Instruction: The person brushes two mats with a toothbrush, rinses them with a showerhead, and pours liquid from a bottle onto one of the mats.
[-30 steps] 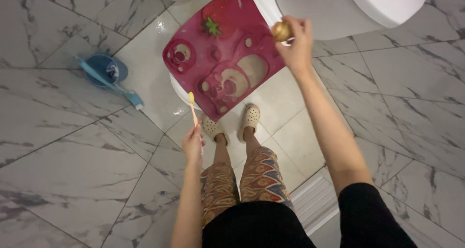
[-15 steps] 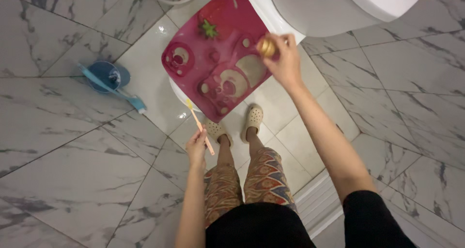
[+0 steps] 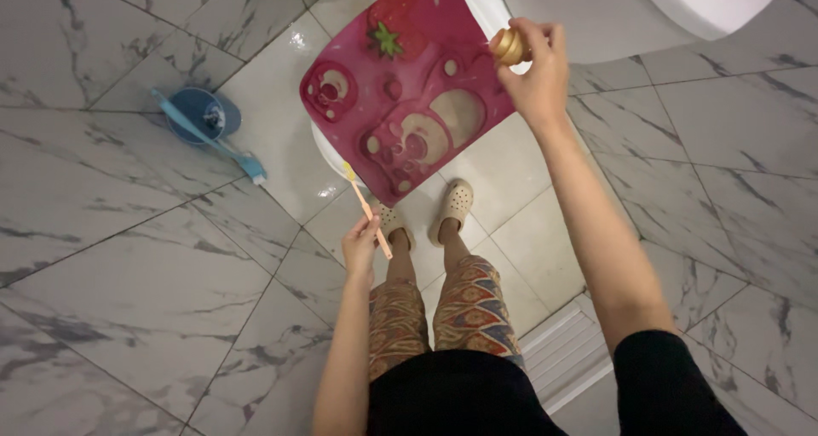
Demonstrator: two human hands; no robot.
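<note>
Overhead, the left hand [image 3: 361, 247] pinches a toothbrush [image 3: 366, 207], its bristles short of the pink lid [image 3: 400, 95]. The right hand [image 3: 538, 68] grips a gold cap [image 3: 509, 47] over the lid's edge; scrubbing looks unstarted.

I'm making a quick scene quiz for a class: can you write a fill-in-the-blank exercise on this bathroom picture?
1. The left hand holds a ____ by its orange handle.
2. The right hand grips a small ____-coloured bottle.
3. The toilet lid is dark pink with a ____ printed near its top.
4. The blue brush holder stands on the marble ____.

Missing words: toothbrush; gold; strawberry; floor
</note>
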